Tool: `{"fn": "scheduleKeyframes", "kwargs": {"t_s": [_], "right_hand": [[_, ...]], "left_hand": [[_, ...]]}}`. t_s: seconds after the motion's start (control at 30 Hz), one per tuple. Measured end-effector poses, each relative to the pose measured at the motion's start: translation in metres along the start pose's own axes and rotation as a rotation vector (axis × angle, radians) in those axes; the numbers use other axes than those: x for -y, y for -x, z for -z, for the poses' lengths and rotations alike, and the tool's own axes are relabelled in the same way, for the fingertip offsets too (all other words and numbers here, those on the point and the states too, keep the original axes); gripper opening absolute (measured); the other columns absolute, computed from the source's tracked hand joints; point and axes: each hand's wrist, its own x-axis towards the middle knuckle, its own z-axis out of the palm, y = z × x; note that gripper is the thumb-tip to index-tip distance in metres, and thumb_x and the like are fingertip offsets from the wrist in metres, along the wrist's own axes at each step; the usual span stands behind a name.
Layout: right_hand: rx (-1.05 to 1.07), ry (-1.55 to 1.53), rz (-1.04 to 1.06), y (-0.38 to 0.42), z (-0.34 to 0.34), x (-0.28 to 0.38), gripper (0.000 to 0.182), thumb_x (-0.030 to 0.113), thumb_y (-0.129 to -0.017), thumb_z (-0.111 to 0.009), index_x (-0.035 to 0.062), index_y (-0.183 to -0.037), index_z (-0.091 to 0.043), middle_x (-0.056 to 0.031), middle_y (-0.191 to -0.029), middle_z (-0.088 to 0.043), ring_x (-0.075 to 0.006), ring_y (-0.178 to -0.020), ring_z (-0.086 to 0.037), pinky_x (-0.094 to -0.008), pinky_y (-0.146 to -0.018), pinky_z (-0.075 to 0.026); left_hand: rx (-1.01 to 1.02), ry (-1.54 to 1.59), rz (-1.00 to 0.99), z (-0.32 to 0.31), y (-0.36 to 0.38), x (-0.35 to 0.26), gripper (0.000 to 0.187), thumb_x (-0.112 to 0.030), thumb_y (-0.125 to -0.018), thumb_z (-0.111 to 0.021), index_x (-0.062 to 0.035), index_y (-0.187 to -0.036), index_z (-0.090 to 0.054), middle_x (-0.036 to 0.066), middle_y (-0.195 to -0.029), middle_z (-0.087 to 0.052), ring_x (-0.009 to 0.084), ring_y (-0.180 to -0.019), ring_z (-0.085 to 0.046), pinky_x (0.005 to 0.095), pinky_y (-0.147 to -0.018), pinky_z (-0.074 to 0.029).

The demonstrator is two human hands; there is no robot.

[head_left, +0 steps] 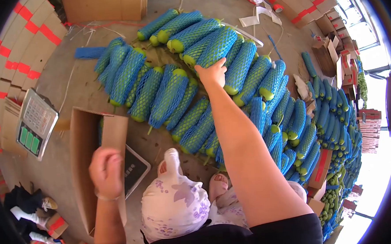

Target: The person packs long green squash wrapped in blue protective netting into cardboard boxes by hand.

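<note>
Long green gourds in blue net sleeves (pixel 138 76) lie side by side in rows on the floor. My right hand (pixel 212 74) reaches out over the rows. Its thumb and fingers lie around the near end of one netted gourd (pixel 218 46), which still rests among the others. Loosely curled, my left hand (pixel 106 171) is over an open cardboard box (pixel 85 165), beside its raised flap (pixel 114 137). Nothing shows in those fingers. Part of a blue-netted gourd is visible inside the box, mostly hidden by the flap.
The box stands on a scale platform (pixel 136 169); its display (pixel 37 123) is at left. Stacked cartons (pixel 27 42) line the left side. A large pile of netted gourds (pixel 336 114) fills the right. Another person's legs and shoes (pixel 49 203) show at lower left.
</note>
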Motion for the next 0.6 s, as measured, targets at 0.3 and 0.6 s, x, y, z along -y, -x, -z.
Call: {"fn": "scheduleKeyframes", "kwargs": {"t_s": [0.3, 0.6], "right_hand": [[0.289, -1.074, 0.135, 0.013, 0.049, -0.049, 0.065, 0.023, -0.08, -0.064, -0.0016, -0.133, -0.036, -0.0086, -0.109, -0.058, -0.017, -0.098, -0.055, -0.0285, -0.085, -0.044], [-0.213, 0.087, 0.158, -0.067, 0.052, -0.115, 0.104, 0.066, -0.065, -0.065, -0.0059, -0.131, -0.029, -0.0312, -0.124, -0.041, -0.0442, -0.115, -0.044, -0.0448, -0.096, -0.039]], "left_hand": [[0.352, 0.685, 0.398, -0.231, -0.198, 0.038, 0.041, -0.036, -0.087, -0.057, -0.0036, -0.113, -0.053, 0.011, -0.104, -0.06, 0.0203, -0.098, -0.055, 0.0312, -0.088, -0.041], [0.816, 0.964, 0.626, -0.165, -0.142, 0.001, 0.078, -0.027, -0.073, -0.069, -0.0066, -0.137, -0.029, 0.008, -0.114, -0.056, 0.0156, -0.095, -0.058, 0.0306, -0.085, -0.047]]}}
